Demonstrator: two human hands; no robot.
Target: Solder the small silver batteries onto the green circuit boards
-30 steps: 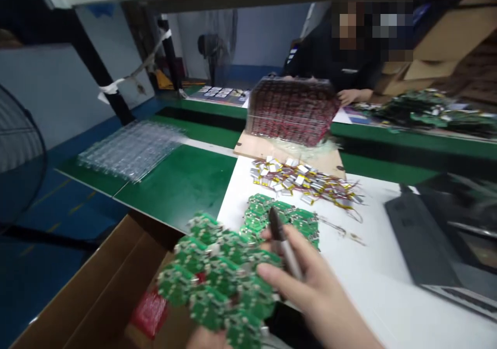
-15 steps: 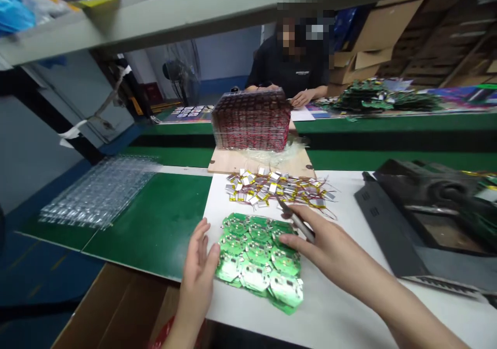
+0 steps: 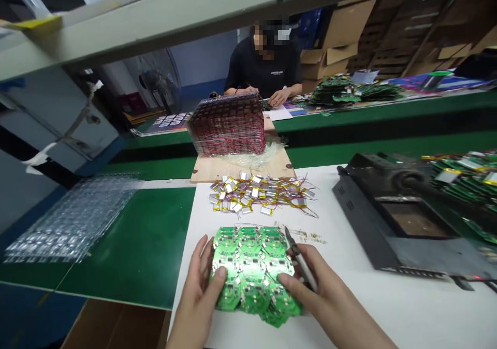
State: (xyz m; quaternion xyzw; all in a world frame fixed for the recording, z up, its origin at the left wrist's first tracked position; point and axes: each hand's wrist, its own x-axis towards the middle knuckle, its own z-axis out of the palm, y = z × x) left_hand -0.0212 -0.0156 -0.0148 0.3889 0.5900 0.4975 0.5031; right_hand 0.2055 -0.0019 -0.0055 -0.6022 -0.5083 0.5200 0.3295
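A stack of green circuit board panels [image 3: 252, 268] lies on the white work surface in front of me. My left hand [image 3: 204, 281] is closed on the stack's left edge, thumb on top and fingers along the side. In my right hand [image 3: 312, 279] is a slim grey tool with a dark pointed tip [image 3: 303, 263], its tip angled up and away from me. The same hand's thumb rests on the right edge of the boards; some of its fingers are hidden. Just beyond the stack is a loose pile of small silver batteries [image 3: 254, 191] with yellow ends and thin wires.
A wooden board [image 3: 281, 157] bears a tall stack of clear trays with red wires [image 3: 229, 126]. Clear plastic trays [image 3: 73, 214] lie at left. A black machine [image 3: 373, 224] stands at right, more circuit boards [image 3: 462, 183] behind it. Across the bench sits a person [image 3: 264, 64].
My left hand has come onto the boards and now grips their left edge. The stack sits straighter. My right hand has lowered to the right edge, tool still held. The view has shifted right.
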